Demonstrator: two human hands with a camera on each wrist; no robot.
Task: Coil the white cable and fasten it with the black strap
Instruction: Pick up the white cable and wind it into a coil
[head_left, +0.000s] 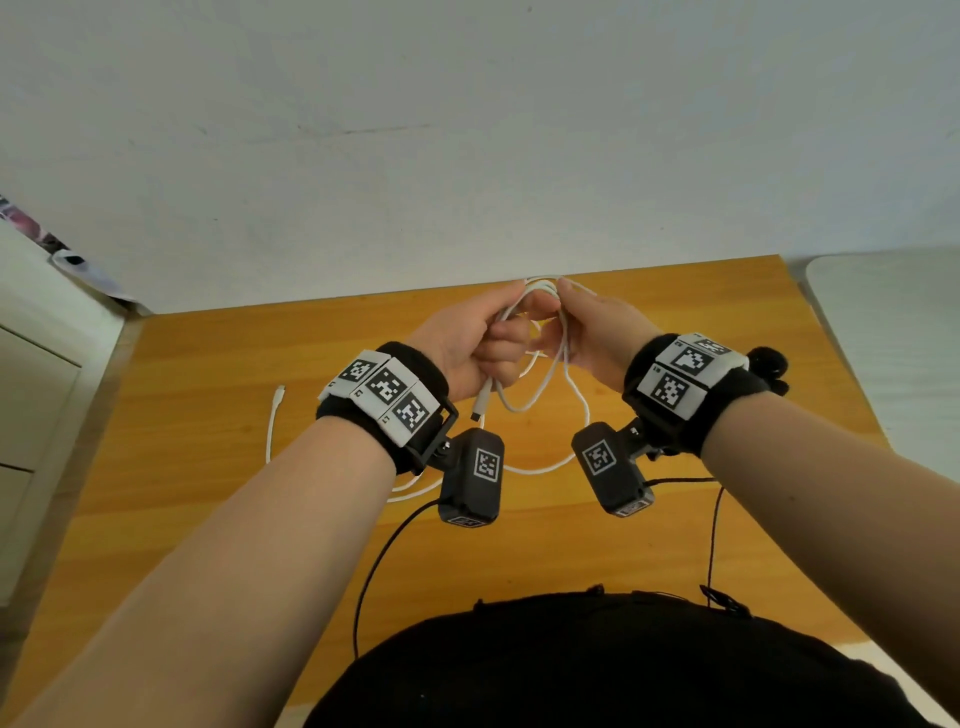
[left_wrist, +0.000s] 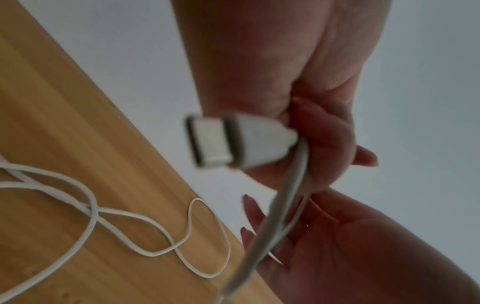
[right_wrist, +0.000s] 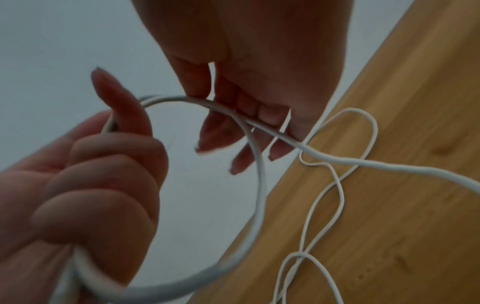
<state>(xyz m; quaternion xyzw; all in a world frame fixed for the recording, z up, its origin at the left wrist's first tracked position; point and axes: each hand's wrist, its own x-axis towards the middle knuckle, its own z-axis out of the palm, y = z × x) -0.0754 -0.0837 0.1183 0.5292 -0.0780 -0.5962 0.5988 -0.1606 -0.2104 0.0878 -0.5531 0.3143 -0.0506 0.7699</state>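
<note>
The white cable (head_left: 563, 358) hangs in loops between both raised hands above the wooden table (head_left: 208, 519). My left hand (head_left: 488, 338) grips the gathered loops in a fist, and the USB plug (left_wrist: 233, 142) sticks out below it. My right hand (right_wrist: 233, 123) pinches a strand of the loop (right_wrist: 259, 185) between its fingers and thumb, close to the left hand. The rest of the cable (left_wrist: 91, 205) trails in loose curves on the table, its small far plug (head_left: 279, 392) lying at the left. A black lump (head_left: 769, 361) beside my right wristband may be the strap; I cannot tell.
A white cabinet (head_left: 41, 389) stands left of the table and a white surface (head_left: 883, 322) adjoins it on the right. A pale wall runs right behind the table's far edge. Thin black camera leads (head_left: 714, 535) hang from both wrists over the near half.
</note>
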